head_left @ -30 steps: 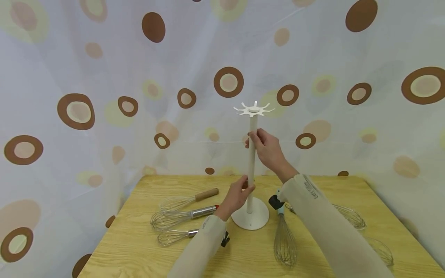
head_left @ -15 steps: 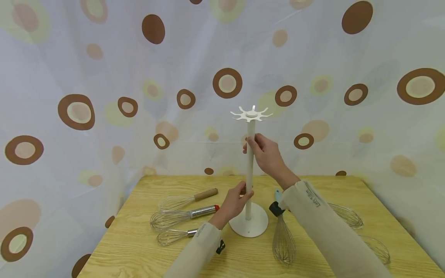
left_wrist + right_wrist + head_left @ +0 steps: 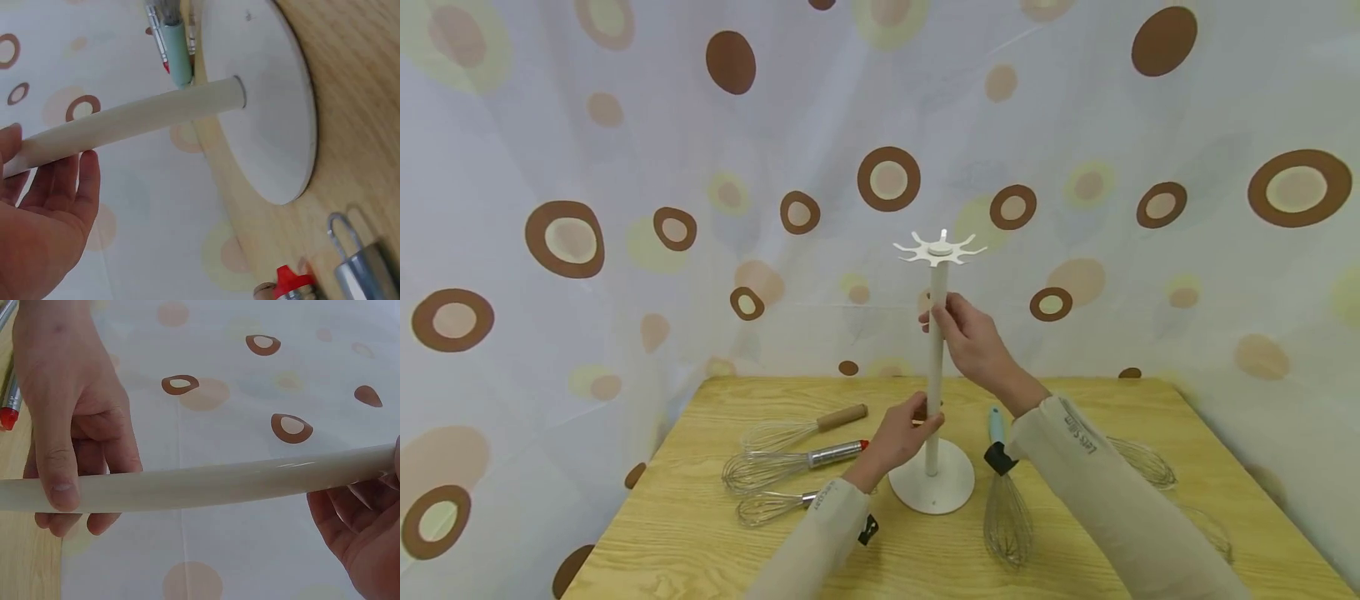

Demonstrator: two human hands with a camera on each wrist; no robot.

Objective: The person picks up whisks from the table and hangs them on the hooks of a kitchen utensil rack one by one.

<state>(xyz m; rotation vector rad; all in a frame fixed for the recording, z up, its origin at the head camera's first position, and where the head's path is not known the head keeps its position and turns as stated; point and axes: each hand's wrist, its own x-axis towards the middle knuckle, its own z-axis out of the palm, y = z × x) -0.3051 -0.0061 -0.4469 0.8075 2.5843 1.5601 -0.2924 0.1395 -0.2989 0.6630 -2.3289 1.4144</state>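
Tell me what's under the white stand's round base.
Wooden tabletop is visible around the round base. The patch directly beneath is covered by the base, so I can't see what's there.

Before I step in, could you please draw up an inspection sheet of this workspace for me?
Surface: wood-grain table, with no spill visible.
Job's things: white stand, near upright; nothing hangs from its top.
Clutter: whisks on both sides of the stand, including a wooden-handled whisk on the left and a blue-handled whisk on the right.
Hands: left hand holds the pole lower down; right hand grips it higher up.
Cables: nothing seen.
Surroundings: spotted sheet behind the table.
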